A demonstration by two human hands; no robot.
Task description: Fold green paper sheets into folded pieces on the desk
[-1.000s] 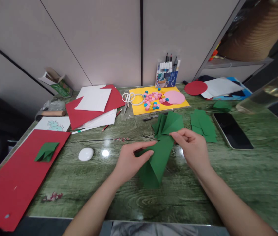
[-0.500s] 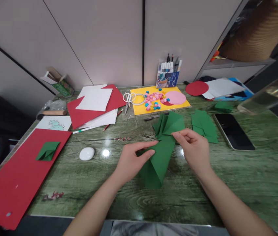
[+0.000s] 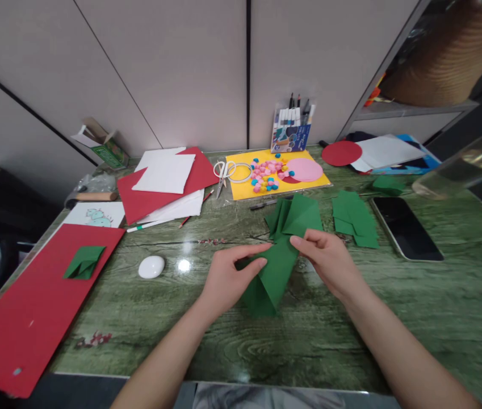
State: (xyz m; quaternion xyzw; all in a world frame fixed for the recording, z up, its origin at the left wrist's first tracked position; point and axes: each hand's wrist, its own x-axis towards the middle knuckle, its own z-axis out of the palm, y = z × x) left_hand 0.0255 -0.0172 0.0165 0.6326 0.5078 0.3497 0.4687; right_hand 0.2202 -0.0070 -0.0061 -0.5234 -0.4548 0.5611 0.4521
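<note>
A partly folded sheet of green paper (image 3: 273,278) is held between my two hands above the table. My left hand (image 3: 230,278) pinches its left edge between thumb and fingers. At the upper right edge, my right hand (image 3: 326,258) grips the same sheet with thumb and curled fingers. Its lower end stands open in a fold. Just beyond lie more folded green papers (image 3: 304,213), close to the sheet's top. To the right is a pile of green paper pieces (image 3: 353,218). One folded green piece (image 3: 83,262) rests on red paper at the left.
A phone (image 3: 406,227) lies at the right, near a clear bottle (image 3: 457,162). Scissors (image 3: 222,173) and small coloured balls (image 3: 266,170) are at the back, with a marker pack (image 3: 290,128). A white oval object (image 3: 151,266) and red paper (image 3: 32,307) are to the left.
My right hand has shifted left and slightly down along the green sheet's edge. The sheet's lower end has risen a little. My left hand has barely moved.
</note>
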